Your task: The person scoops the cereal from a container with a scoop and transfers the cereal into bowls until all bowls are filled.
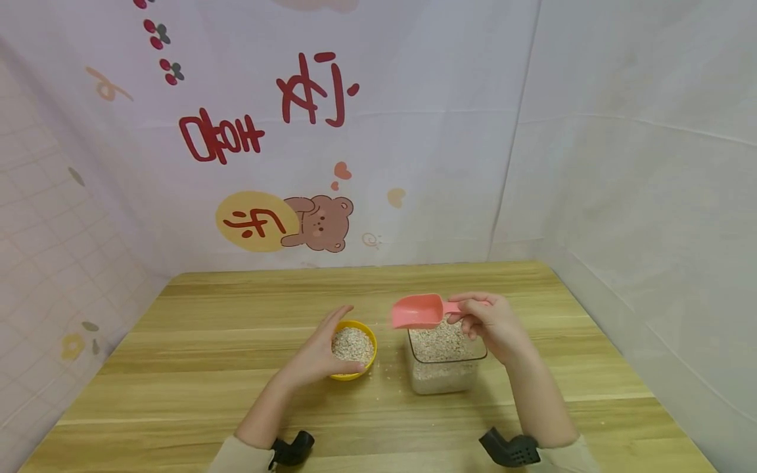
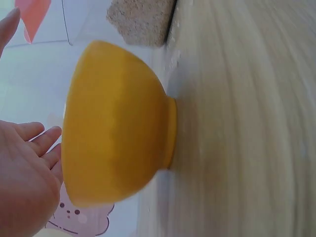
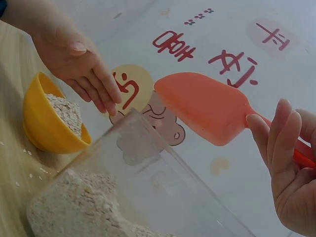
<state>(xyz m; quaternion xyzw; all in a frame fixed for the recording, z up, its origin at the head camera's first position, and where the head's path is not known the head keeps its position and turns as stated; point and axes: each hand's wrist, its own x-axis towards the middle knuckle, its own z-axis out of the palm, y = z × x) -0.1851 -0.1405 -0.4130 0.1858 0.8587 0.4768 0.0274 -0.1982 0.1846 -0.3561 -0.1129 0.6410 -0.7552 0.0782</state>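
A yellow bowl (image 1: pixel 375 347) of oat flakes (image 1: pixel 353 344) stands on the table. My left hand (image 1: pixel 316 351) hovers at its rim, thumb and fingers spread apart over it; the left wrist view shows the palm beside the upper edge of the bowl (image 2: pixel 116 123). With my right hand (image 1: pixel 487 322) I grip the handle of a pink scoop (image 1: pixel 418 311), held level above a clear square container (image 1: pixel 443 384) of oat flakes (image 1: pixel 445 341). Bare pink plastic shows inside the scoop in the head view.
Loose flakes (image 3: pixel 30 175) lie scattered on the wooden table (image 1: pixel 236 341) between bowl and container. White printed cloth (image 1: pixel 437 164) hangs behind the table and along both sides. A black device (image 1: pixel 292 449) is strapped to each wrist.
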